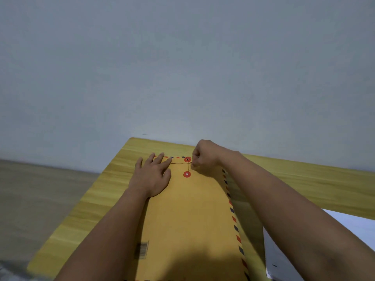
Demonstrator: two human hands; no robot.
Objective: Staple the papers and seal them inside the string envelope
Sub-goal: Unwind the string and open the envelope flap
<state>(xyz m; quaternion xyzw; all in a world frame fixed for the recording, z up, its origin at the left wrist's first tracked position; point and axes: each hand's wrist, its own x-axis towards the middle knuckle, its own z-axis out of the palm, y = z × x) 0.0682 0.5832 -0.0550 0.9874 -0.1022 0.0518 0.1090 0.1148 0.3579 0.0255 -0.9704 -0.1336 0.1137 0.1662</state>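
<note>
The envelope [188, 216] lay flat on the desk [97, 201]. It was long and yellow-brown, and it ran from the near edge of the desk up toward the far edge. Its top end sat close to the far left corner. Red and dark stripes ran along its right side and along its top end. A small barcode [142, 250] was printed near its left side, close to the near edge.

Two red round buttons sat near the top end of the envelope. The upper button [187, 159] was on the flap, and the lower button [186, 174] was just below it. A thin dark string [188, 166] ran straight between the two buttons.

The right hand [205, 157] was curled up beside the buttons. Its fingertips were pressed together in a pinch just right of the string, and they seemed to hold the string's end, though the string was too thin there to be sure.

The left hand [152, 175] lay flat on the top left part of the envelope. Its fingers were straight and spread out, and they pressed down on the flap.

Some white paper [345, 230] lay at the right side of the desk, partly under the right arm. Behind the desk stood a plain grey wall [182, 67]. A brown floor [40, 189] showed to the left of the desk.
</note>
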